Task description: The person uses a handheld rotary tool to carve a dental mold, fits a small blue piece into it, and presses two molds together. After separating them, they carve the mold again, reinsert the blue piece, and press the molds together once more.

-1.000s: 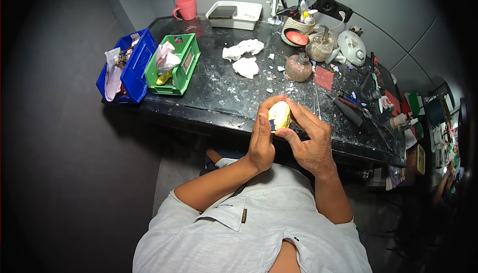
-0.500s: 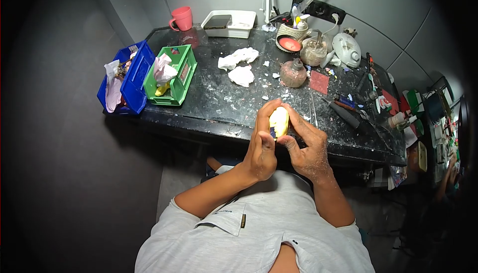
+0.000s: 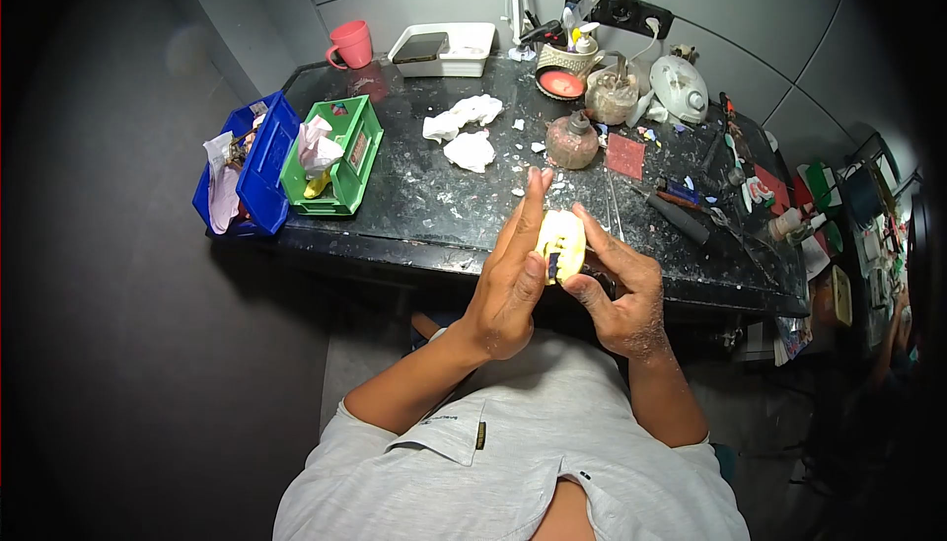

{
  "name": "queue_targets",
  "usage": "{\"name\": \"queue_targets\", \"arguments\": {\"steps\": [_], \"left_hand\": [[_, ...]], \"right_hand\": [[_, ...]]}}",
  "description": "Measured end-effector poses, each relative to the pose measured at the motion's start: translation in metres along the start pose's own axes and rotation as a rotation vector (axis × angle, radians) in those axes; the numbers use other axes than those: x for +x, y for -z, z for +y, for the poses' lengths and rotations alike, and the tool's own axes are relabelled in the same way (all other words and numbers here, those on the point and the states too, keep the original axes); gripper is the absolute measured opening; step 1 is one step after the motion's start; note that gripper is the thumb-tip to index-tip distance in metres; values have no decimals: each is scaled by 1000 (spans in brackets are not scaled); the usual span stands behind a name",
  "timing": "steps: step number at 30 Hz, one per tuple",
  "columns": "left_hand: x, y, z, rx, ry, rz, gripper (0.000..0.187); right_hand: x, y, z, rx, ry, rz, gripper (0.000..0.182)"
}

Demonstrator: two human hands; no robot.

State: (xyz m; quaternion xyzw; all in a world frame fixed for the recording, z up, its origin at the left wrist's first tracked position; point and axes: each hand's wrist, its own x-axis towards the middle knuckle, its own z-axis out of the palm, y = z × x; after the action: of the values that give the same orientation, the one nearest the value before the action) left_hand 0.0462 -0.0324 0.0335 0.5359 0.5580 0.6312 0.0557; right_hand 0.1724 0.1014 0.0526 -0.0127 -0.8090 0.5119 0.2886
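Observation:
A yellow dental cast [image 3: 563, 243] with pale teeth and a dark patch at its lower left is held between both hands, above the front edge of the bench. My right hand [image 3: 628, 296], dusted with white powder, grips it from the right with thumb and fingers. On its left side my left hand [image 3: 508, 294] steadies it, thumb at the cast's edge and the long fingers stretched upward. Part of the left fingers' contact is hidden behind the cast. Beyond the hands lie a pink wax sheet [image 3: 624, 155] and a round burner bottle [image 3: 572, 142].
A green bin [image 3: 357, 168] and a blue bin [image 3: 266, 174] stand at the left. Crumpled white tissue [image 3: 470, 151], a white tray [image 3: 464, 63] and a pink mug [image 3: 352, 46] are farther back. Tools such as a dark-handled knife [image 3: 679, 219] lie at the right.
The dental cast has turned, showing more of its inner face and dark patch. My left fingers have straightened upward, and my right hand has shifted slightly right and down.

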Motion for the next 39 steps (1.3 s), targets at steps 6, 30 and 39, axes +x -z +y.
{"name": "queue_targets", "arguments": {"steps": [6,30,39], "left_hand": [[-1,-2,3,61,-44,-1,83],[-7,-6,-1,-226,184,-2,92],[-6,-11,-2,-289,211,17,86]], "right_hand": [[-2,6,-1,-19,39,-25,72],[4,0,-8,-231,136,38,70],[1,-4,-1,-286,117,78,68]]}}
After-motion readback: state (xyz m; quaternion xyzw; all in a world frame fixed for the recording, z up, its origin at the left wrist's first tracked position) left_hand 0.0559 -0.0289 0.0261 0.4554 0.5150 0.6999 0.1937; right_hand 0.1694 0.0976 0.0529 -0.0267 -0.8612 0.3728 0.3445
